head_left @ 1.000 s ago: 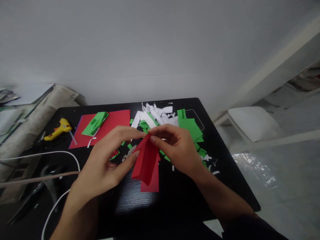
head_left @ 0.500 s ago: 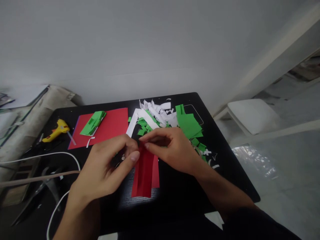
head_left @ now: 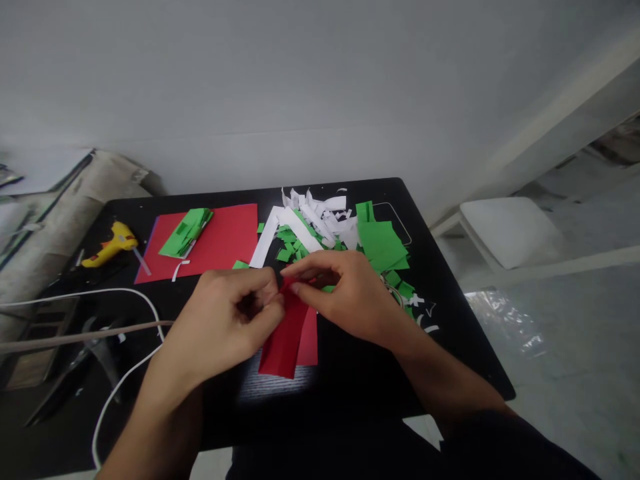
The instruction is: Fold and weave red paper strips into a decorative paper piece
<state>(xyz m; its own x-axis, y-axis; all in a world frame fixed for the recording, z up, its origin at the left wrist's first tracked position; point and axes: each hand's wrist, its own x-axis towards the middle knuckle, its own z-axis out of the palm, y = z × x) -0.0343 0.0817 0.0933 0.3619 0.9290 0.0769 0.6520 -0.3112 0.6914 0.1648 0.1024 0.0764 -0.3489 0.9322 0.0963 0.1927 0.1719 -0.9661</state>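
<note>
Between my hands is a strip of red paper (head_left: 283, 343), its upper end pinched and its lower end hanging free over the black table. My left hand (head_left: 233, 317) has its thumb and curled forefinger closed at the strip's left edge. From the right, my right hand (head_left: 345, 293) pinches the top end between thumb and fingers. A flat red paper piece (head_left: 309, 340) lies on the table behind the strip. Just beyond my fingers are green paper scraps (head_left: 287, 248) and white paper strips (head_left: 300, 227).
At the left, a folded green paper stack (head_left: 186, 232) rests on a red sheet (head_left: 225, 253). A yellow glue gun (head_left: 111, 245) lies beside it. A white cable (head_left: 120, 383) loops near my left wrist. Green sheets (head_left: 381, 245) are at the right, and a white stool (head_left: 507, 230) stands beyond the table.
My left fingers have closed in nearer to my right ones at the strip's top. The strip has tilted, its lower end shifting slightly left. The view has shifted a little.
</note>
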